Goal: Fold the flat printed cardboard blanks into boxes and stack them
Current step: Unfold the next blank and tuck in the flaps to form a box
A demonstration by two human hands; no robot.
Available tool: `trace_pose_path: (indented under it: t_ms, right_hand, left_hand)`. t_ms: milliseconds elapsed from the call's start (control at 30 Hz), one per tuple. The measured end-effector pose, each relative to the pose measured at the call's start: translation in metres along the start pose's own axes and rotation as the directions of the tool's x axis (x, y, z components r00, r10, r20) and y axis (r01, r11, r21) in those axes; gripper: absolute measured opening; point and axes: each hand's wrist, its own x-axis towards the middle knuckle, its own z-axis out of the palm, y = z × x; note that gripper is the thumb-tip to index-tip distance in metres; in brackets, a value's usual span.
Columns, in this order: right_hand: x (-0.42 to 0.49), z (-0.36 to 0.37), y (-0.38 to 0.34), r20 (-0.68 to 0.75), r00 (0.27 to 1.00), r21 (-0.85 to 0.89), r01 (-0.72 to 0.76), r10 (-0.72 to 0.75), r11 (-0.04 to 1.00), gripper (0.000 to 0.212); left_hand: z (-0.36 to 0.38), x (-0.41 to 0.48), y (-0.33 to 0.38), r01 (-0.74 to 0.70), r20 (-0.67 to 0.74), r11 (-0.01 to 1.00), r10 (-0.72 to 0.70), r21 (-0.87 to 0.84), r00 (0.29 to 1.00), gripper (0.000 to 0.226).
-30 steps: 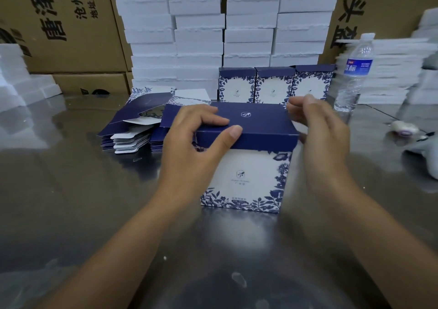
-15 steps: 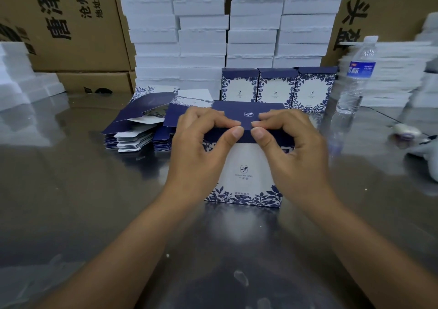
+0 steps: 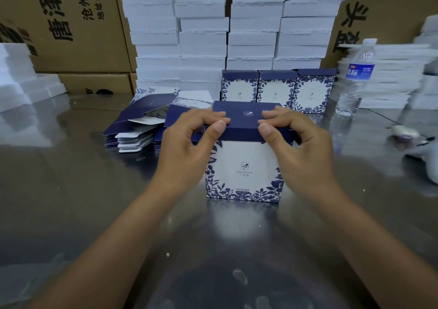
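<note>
A white box with blue leaf print and a navy lid (image 3: 244, 168) stands upright on the shiny table in front of me. My left hand (image 3: 189, 147) pinches the lid's front edge at its left, thumb on the front, fingers on top. My right hand (image 3: 298, 147) pinches the same edge at its right. Behind the box to the left lie piles of flat navy and white blanks (image 3: 139, 128). Three folded boxes (image 3: 277, 90) stand in a row at the back.
White foam blocks (image 3: 227, 29) are stacked high behind the folded boxes, with brown cartons (image 3: 71, 24) on either side. A water bottle (image 3: 355, 78) stands at the right. Small objects (image 3: 403, 133) lie at the right table edge.
My right hand came from the lid's right corner to the front edge. Both hands then spread slightly apart along that edge, and the lid now sits lower and flatter on the box.
</note>
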Motion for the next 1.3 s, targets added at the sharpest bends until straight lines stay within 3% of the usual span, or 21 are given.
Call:
trace_pose_path:
  t_ms: [167,267,633,767,900,1100,1200,1300]
  right_hand:
    - [0.001,-0.007,0.004,-0.027,0.998,0.027,-0.053,0.053,0.998,0.006]
    - [0.003,-0.011,0.008,-0.03,0.994,0.046,-0.099,0.101,0.994,0.01]
    - [0.002,-0.013,0.015,-0.03,0.988,0.15,-0.143,0.149,0.978,0.016]
    - [0.002,-0.011,0.015,-0.045,0.987,0.171,-0.143,0.153,0.975,0.018]
    - [0.003,-0.012,0.021,-0.056,0.985,0.212,-0.146,0.161,0.966,0.015]
    - [0.003,-0.011,0.024,-0.08,0.99,0.102,-0.112,0.12,0.989,0.018]
    - [-0.003,-0.009,0.024,-0.125,0.992,-0.118,0.013,-0.028,0.993,0.015]
    - [-0.015,0.001,0.023,-0.113,0.985,-0.282,0.093,-0.129,0.955,0.028]
  left_hand:
    - [-0.005,0.003,-0.003,0.038,0.044,0.999,-0.037,-0.03,0.998,0.02]
    - [-0.01,0.006,-0.003,0.098,0.091,0.989,-0.087,-0.115,0.992,0.022]
    - [-0.013,0.007,-0.007,0.114,0.109,0.981,-0.097,-0.159,0.989,0.024]
    - [-0.01,0.004,-0.01,0.133,0.076,0.971,-0.12,-0.198,0.99,0.013]
    - [-0.007,0.0,-0.014,0.171,0.054,0.97,-0.164,-0.176,0.985,0.017]
    - [-0.003,-0.004,-0.02,0.197,0.029,0.965,-0.195,-0.174,0.98,0.018]
    - [0.006,-0.009,-0.02,0.194,-0.007,0.972,-0.196,-0.134,0.981,0.027]
    - [0.014,-0.013,-0.014,0.198,-0.019,0.964,-0.204,-0.177,0.979,0.023]
